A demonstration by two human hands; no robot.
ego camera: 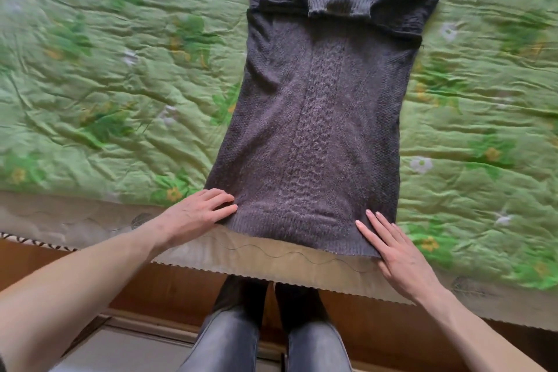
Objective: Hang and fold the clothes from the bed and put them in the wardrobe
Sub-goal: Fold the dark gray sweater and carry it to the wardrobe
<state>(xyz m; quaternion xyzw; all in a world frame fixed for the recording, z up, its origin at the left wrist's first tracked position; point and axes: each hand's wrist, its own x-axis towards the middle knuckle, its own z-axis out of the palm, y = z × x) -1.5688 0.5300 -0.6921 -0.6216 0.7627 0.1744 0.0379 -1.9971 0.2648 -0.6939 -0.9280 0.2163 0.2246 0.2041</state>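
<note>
- View from a head cam, looking down at a bed w/ a green floral quilt (120, 84), wrinkled all over.
- A dark grey knit sweater (317, 115) lies flat on the quilt, centre of frame, running lengthwise away from the person.
- Its sleeves are folded in across the far end, near the ribbed collar (338, 6), so the garment forms a long narrow rectangle.
- A cable-knit strip runs down the middle of the sweater, top to hem.
- The ribbed hem (296, 229) is the end closest to the person & slightly overhangs the quilt's beige border (271, 260), which has a scalloped edge and a wavy stitched line.
- Left hand (199, 214) rests at the hem's left corner, fingers fairly straight & lying on the knit, not curled round it.
- Right hand (398, 251) lies flat at the hem's right corner, fingers extended & together, tips on the fabric, palm partly on the border.
- Both forearms are bare & reach in from the bottom corners of the frame.
- Below the bed edge: a brown wooden bed frame (169, 287) & the person's legs in grey jeans (235, 341), standing close to the bed.
- Pale floor (126, 350) shows bottom left.
</note>
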